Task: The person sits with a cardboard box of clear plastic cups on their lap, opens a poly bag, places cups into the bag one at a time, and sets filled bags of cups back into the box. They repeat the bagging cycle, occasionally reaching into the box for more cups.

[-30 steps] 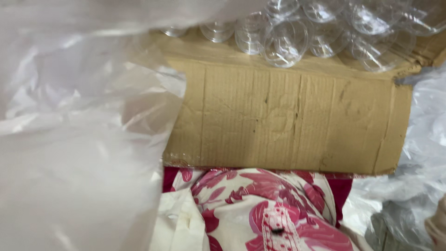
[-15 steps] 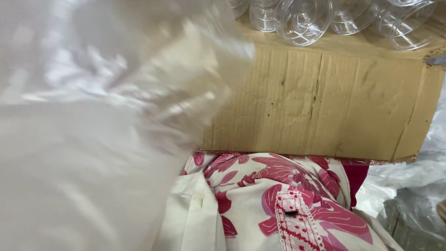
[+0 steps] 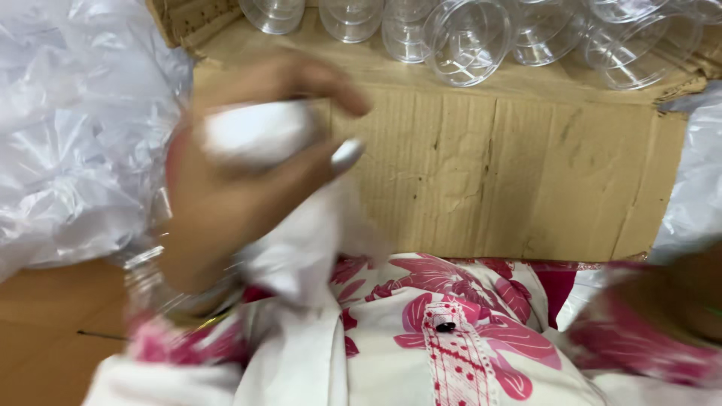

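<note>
My left hand [image 3: 233,180] is raised in front of me, blurred, with its fingers closed around a bunched piece of white plastic film [image 3: 263,131] that trails down towards my lap. Bangles ring that wrist. My right arm in a pink floral sleeve [image 3: 647,331] enters at the lower right; the right hand itself is out of view. Beyond the left hand lies an open cardboard box [image 3: 526,173] with its flap folded towards me, and several clear plastic cups [image 3: 466,45] lie on their sides in it.
A large heap of crumpled clear plastic sheeting [image 3: 68,135] fills the left side. More clear plastic [image 3: 696,173] sits at the right edge. A wooden surface [image 3: 45,331] shows at the lower left. My pink and white floral garment [image 3: 451,338] covers the bottom.
The large sheet of plastic that covered the left half has dropped away, and my left hand has come into view gripping a bunch of white film. The right sleeve has appeared at lower right.
</note>
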A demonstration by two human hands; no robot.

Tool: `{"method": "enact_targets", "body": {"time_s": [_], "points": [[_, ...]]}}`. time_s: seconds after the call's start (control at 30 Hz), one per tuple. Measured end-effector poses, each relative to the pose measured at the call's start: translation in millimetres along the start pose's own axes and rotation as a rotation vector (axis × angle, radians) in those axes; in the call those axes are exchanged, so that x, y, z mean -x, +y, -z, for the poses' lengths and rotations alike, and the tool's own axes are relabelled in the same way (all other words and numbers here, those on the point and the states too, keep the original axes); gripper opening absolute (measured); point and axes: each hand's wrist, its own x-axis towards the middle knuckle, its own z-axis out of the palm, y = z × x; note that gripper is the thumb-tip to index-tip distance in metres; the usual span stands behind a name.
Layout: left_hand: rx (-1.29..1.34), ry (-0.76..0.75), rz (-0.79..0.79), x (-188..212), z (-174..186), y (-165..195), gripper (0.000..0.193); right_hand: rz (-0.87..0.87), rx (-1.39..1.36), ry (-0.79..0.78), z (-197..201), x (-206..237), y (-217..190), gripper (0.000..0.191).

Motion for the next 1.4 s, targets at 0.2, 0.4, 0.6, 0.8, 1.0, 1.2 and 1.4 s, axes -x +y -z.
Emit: {"method": "enact_targets", "body": {"time_s": [0.2, 0.4, 0.6, 0.8, 1.0, 1.2, 1.4], "points": [[0.846, -0.036, 0.084, -46, -111, -67, 0.036, -0.431, -0.244, -0.397, -135, 36, -2, 0.021], [1.09, -0.053, 0.179, -52, -106, -80, 0.049, -0.581, -0.266, -0.278, -129, 27, 6, 0.011], [0.828, -0.021, 0.184, -49, -111, -95, 0.055, -0.536, -0.338, -0.263, -136, 34, 10, 0.013], [0.758, 0.173, 0.205, -55, -102, -100, 0.021, -0.547, -0.421, -0.178, -122, 28, 12, 0.01], [0.674, 0.121, 0.24, -59, -108, -86, 0.012, -0.52, -0.369, -0.248, -124, 34, 18, 0.006], [0.776, -0.068, 0.281, -62, -111, -106, 0.032, -0.608, -0.306, -0.14, -128, 20, 29, 0.017], [1.117, -0.255, 0.37, -87, -102, -143, 0.019, -0.853, -1.213, -0.068, -67, -25, 33, 0.014]]}}
